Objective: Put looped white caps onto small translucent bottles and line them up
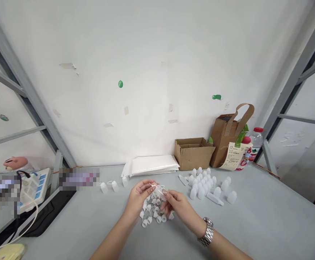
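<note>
Between my two hands I hold a small translucent plastic bottle (pixel 161 193), tilted, above a loose pile of white caps (pixel 153 211). My left hand (pixel 142 191) pinches its upper left end, where a white cap seems to be; the detail is too small to make out. The fingers of my right hand (pixel 173 202) grip the bottle's lower right end. To the right stands a cluster of translucent bottles (pixel 202 184) without caps, several lying on their sides. Over on the left, three bottles with looped white caps (pixel 114 186) stand in a row.
Behind the hands lie white padded envelopes (pixel 154 164) and an open cardboard box (pixel 194 153). A brown paper bag (pixel 222 137) and a red-capped bottle (pixel 256 141) stand at back right. At left are a black mat (pixel 51 209) and a white power strip (pixel 39 187) with cables.
</note>
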The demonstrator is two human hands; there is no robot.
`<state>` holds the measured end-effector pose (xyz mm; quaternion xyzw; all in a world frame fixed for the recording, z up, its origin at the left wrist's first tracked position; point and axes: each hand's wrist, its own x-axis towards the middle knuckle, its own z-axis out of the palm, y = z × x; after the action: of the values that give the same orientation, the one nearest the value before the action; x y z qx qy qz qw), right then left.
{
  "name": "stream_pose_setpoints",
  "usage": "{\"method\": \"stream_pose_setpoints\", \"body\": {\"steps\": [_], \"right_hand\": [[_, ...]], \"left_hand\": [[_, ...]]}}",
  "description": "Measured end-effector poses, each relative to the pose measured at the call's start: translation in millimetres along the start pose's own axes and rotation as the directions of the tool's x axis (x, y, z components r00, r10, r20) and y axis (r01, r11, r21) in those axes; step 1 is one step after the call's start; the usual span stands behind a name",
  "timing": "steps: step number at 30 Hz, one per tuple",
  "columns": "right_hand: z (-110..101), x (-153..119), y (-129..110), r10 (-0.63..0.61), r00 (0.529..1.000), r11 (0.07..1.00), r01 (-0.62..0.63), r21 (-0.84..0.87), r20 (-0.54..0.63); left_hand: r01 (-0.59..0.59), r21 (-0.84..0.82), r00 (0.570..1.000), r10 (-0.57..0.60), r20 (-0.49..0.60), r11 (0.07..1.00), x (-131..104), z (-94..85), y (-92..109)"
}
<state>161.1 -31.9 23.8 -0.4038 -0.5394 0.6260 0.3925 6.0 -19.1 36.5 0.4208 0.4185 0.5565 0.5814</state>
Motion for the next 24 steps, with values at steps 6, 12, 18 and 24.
{"method": "stream_pose_setpoints", "body": {"steps": [6,12,18,24], "right_hand": [[3.3,0.1,4.0,-0.108,0.985,0.99,0.094,-0.104,-0.137],[1.9,1.5,0.9,0.072,0.99,0.967,-0.099,0.234,0.122],[0.3,1.2,3.6,-0.086,0.995,0.994,0.083,-0.074,-0.045],[1.5,-6.3,1.1,-0.204,0.975,0.905,0.152,-0.397,-0.092]], "left_hand": [[-0.024,-0.014,1.0,0.024,-0.004,1.0,0.4,-0.2,-2.8],[-0.07,0.023,0.997,0.069,0.029,0.997,3.0,-2.2,-4.9],[-0.041,0.155,0.999,0.041,0.006,0.987,-2.7,0.2,7.6],[0.053,0.297,0.994,-0.079,0.079,0.954,-5.2,-0.5,16.6]]}}
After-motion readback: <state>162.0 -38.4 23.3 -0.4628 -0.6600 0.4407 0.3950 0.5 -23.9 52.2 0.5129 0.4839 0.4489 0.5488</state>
